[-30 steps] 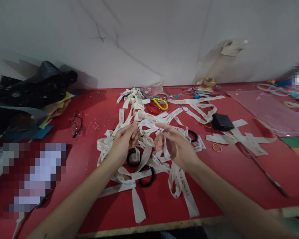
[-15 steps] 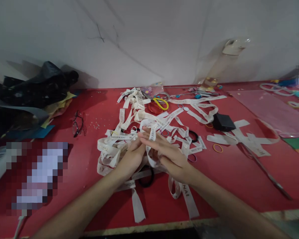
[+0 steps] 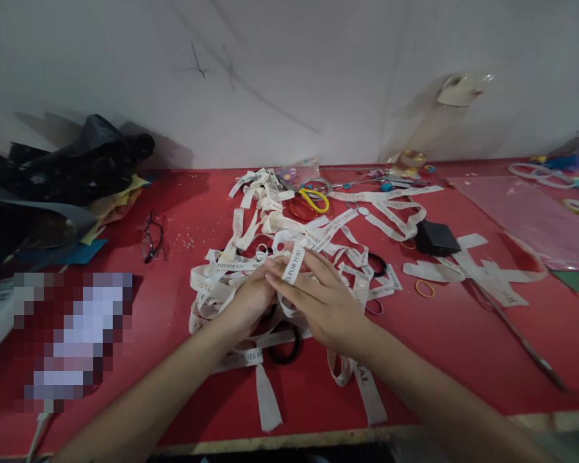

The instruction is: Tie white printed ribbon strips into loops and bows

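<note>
A white printed ribbon (image 3: pixel 294 262) runs up across the fingers of my right hand (image 3: pixel 330 302), which are bent inward over it. My left hand (image 3: pixel 253 297) meets the right at the fingertips, its fingers closed on the ribbon and partly hidden. Both hands are above a loose heap of the same lettered ribbon (image 3: pixel 212 283). A black hair tie (image 3: pixel 285 345) lies under the ribbon below my hands, and another black hair tie (image 3: pixel 377 264) is to the right. Two ribbon ends (image 3: pixel 269 399) hang toward the front edge of the red table.
Eyeglasses (image 3: pixel 152 238) and a blurred-out phone-like object (image 3: pixel 80 334) lie left. Behind the heap are yellow-handled scissors (image 3: pixel 314 200). At right are a black box (image 3: pixel 437 238), a yellow elastic band (image 3: pixel 424 288), a thin metal rod (image 3: pixel 516 334) and pink sheets (image 3: pixel 502 218).
My right hand has turned, its fingers now spread more over the ribbon. The ribbon strip across them has tilted and shifted slightly. The view has moved a little.
</note>
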### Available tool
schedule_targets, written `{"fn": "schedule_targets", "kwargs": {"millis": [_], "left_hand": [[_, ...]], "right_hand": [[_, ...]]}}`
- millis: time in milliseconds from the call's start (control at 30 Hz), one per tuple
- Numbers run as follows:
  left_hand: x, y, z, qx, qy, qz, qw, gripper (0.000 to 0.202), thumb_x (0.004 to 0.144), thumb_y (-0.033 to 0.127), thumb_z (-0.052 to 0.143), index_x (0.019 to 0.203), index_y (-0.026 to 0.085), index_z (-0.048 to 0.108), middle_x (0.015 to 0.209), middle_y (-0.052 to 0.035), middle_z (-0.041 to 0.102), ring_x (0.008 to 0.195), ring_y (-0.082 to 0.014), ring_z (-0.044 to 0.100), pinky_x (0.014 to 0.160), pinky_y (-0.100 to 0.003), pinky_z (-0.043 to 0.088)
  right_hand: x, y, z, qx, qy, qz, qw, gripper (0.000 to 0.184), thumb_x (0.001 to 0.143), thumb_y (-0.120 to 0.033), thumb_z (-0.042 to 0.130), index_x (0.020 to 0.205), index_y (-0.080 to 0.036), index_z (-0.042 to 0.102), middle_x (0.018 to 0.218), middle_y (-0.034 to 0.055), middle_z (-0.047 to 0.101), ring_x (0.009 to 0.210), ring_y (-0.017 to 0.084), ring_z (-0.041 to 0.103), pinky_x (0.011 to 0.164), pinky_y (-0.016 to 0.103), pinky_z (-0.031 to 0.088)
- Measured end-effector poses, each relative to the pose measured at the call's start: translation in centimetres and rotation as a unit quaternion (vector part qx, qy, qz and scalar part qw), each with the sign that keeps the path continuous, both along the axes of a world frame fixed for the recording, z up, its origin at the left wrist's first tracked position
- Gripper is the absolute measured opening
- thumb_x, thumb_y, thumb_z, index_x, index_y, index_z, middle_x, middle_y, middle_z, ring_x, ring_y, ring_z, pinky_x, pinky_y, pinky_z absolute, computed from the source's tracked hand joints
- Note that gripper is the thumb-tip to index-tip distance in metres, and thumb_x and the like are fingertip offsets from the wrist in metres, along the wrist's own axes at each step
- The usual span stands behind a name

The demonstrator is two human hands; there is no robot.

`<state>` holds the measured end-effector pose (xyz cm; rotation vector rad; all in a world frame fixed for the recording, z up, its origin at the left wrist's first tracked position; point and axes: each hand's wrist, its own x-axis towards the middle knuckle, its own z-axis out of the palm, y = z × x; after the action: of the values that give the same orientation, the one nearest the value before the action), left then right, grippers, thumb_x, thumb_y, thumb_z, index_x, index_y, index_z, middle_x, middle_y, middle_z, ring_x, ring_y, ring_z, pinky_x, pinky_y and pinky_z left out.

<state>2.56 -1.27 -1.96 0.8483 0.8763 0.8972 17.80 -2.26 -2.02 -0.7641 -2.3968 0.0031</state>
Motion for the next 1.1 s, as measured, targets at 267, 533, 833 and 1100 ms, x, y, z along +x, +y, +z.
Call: {"fn": "schedule_targets", "kwargs": {"millis": [267, 533, 833, 1100], "left_hand": [[-0.2, -0.2, -0.2, -0.040, 0.008, -0.021, 0.999, 0.020, 0.082, 0.032, 0.059, 0.070, 0.019, 0.049, 0.043, 0.0098, 0.036, 0.033, -0.0049, 0.036, 0.047, -0.021, 0.043], [-0.7, 0.1, 0.5, -0.042, 0.017, -0.054, 0.998, 0.019, 0.086, 0.039, 0.058, 0.087, 0.021, 0.055, 0.044, 0.0126, 0.031, 0.034, -0.0023, 0.024, 0.047, -0.019, 0.043], [-0.9, 0.4, 0.6, 0.098, 0.127, -0.064, 0.985, 0.012, 0.083, 0.028, 0.058, 0.089, 0.018, 0.061, 0.058, 0.0070, 0.045, 0.042, -0.0044, 0.037, 0.042, -0.017, 0.032], [-1.1, 0.3, 0.5, 0.152, 0.178, -0.106, 0.966, 0.017, 0.090, 0.036, 0.053, 0.091, 0.020, 0.058, 0.055, 0.0074, 0.045, 0.043, -0.0061, 0.039, 0.045, -0.018, 0.032]], "right_hand": [[0.4, 0.4, -0.5, 0.019, 0.019, -0.020, 0.999, 0.049, 0.094, -0.013, 0.042, 0.142, -0.017, 0.046, 0.142, 0.0085, 0.055, 0.137, 0.030, 0.041, 0.110, 0.054, 0.040], [0.6, 0.7, -0.8, 0.019, 0.129, -0.053, 0.990, 0.044, 0.091, -0.011, 0.051, 0.130, -0.028, 0.059, 0.119, 0.0042, 0.070, 0.123, 0.024, 0.057, 0.102, 0.048, 0.047], [0.7, 0.3, -0.2, -0.079, 0.262, -0.161, 0.948, 0.042, 0.094, -0.014, 0.048, 0.132, -0.028, 0.057, 0.132, 0.0060, 0.062, 0.122, 0.023, 0.058, 0.103, 0.044, 0.049], [0.8, 0.0, 0.0, -0.096, 0.296, -0.129, 0.942, 0.045, 0.092, -0.013, 0.054, 0.134, -0.027, 0.055, 0.122, 0.0073, 0.068, 0.113, 0.024, 0.063, 0.092, 0.043, 0.055]]}}
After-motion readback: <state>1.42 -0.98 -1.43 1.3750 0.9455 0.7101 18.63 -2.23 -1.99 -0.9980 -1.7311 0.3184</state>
